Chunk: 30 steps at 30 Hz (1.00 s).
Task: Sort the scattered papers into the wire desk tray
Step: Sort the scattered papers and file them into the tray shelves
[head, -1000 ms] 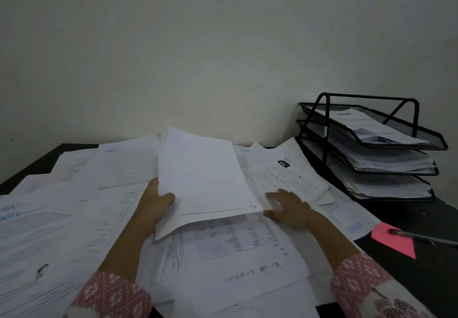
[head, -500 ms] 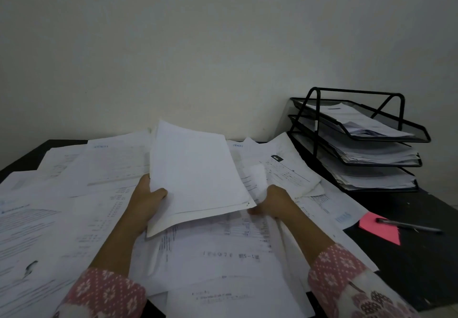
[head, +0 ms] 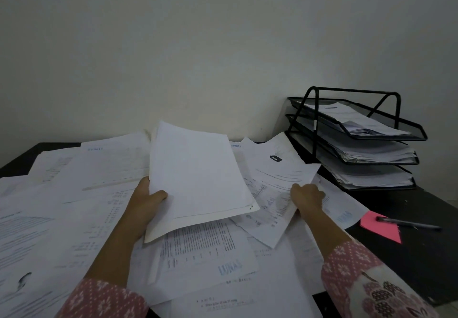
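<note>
My left hand (head: 146,201) grips a thin stack of blank-faced white sheets (head: 198,176) by its left edge, lifted and tilted above the mess. My right hand (head: 306,198) pinches a printed sheet with a black label (head: 275,176) at its lower right edge, raising it off the pile. Scattered printed papers (head: 74,206) cover most of the dark desk. The black three-tier wire tray (head: 309,109) stands at the back right against the wall, each tier holding papers.
A pink sticky note (head: 381,227) lies on the bare dark desk (head: 421,255) at the right, with a black pen (head: 409,223) across its top corner. A pale wall rises behind the desk. Paper lies up to the tray's foot.
My right hand went from lying flat on the papers to pinching the labelled sheet and lifting it to the right. The stack in my left hand rose slightly.
</note>
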Motion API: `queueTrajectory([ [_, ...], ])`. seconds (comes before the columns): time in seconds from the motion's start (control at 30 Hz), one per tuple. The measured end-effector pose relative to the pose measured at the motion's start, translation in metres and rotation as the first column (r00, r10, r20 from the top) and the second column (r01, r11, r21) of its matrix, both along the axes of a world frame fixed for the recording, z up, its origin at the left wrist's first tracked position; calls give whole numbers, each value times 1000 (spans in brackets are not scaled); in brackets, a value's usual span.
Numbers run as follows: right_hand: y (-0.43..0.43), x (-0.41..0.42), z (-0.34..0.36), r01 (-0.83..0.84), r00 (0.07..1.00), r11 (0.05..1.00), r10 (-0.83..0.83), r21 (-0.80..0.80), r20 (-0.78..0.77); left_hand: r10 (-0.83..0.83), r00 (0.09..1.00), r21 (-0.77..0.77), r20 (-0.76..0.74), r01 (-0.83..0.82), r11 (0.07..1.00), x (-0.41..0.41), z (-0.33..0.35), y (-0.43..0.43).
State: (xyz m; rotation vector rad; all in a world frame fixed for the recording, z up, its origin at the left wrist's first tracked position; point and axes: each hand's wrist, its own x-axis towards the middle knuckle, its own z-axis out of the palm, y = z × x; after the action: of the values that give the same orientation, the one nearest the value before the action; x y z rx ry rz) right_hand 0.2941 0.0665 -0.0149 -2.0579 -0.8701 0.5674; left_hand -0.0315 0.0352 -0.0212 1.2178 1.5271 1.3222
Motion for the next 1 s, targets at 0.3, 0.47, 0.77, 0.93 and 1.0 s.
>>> queueTrajectory([
  [0.3, 23, 0, 5, 91, 980, 994, -100, -61, -172, -19, 1000, 8, -8, 19, 1000, -2, -2, -1],
  [0.47, 28, 7, 11, -27, 993, 977, 50, 211, -104, -32, 999, 4, -7, 32, 999, -2, -2, 1],
  [0.77, 19, 31, 42, -245, 900, 920, 333, 306, -282, -39, 999, 19, 31, 38, 999, 5, 2, 0],
  [0.93, 7, 13, 34, -442, 847, 896, 433, 43, -310, -88, 996, 3, -21, 88, 996, 16, 3, -5],
  [1.0, 3, 1, 27, -470, 839, 883, 438, -23, -324, -122, 991, -10, -55, 122, 992, 21, 2, -9],
])
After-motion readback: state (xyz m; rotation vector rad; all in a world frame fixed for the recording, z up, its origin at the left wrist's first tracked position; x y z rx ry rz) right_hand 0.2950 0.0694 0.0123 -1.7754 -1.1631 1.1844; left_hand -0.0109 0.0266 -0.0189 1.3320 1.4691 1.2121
